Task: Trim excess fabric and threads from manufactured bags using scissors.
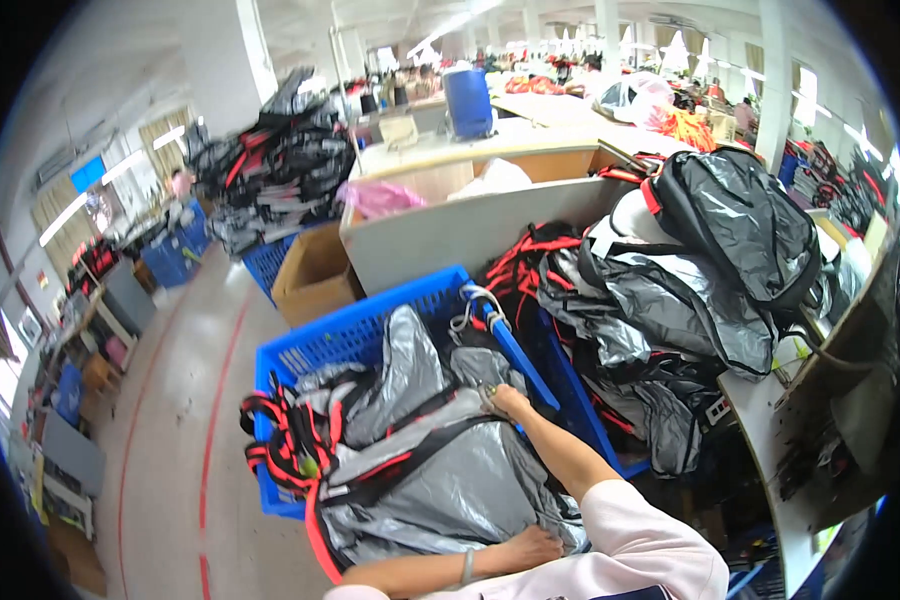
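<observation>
A large silver-grey bag (pixel 440 488) with black trim, red piping and straps lies across the top of a blue plastic crate (pixel 360 317). My right hand (pixel 508 401), its arm reaching forward from a pale sleeve, is closed on the bag's far right edge, near the crate's right side. Close to my body, my left hand (pixel 532 548) is curled into the bag's near edge; a bracelet (pixel 467 566) circles that wrist. Red-and-black straps (pixel 288 440) bunch at the crate's left side. More silver-grey fabric (pixel 410 365) rises inside the crate behind the bag.
A heap of grey and black bags (pixel 710 265) covers the table at right. Beyond the crate stand a cardboard box (pixel 315 275) and a pale partition (pixel 450 245). A blue drum (pixel 468 103) sits farther off. Red lines mark the aisle floor (pixel 170 440) at left.
</observation>
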The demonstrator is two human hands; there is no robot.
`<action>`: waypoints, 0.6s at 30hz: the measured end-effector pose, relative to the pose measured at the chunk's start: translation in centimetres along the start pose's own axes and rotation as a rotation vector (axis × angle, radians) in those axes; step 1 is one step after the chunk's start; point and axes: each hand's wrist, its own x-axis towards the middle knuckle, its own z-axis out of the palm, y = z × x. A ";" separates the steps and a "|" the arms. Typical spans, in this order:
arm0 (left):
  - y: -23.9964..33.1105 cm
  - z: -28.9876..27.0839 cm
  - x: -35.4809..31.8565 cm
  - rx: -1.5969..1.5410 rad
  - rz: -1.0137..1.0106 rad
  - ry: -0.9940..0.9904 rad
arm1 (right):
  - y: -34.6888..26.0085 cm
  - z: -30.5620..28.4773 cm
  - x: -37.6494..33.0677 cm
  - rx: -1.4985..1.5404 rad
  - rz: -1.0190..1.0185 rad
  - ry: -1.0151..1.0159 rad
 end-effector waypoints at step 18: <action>-11.5 -36.8 -18.8 0.004 -1.175 0.747 | -4.9 -4.2 -30.2 0.586 -1.388 -0.233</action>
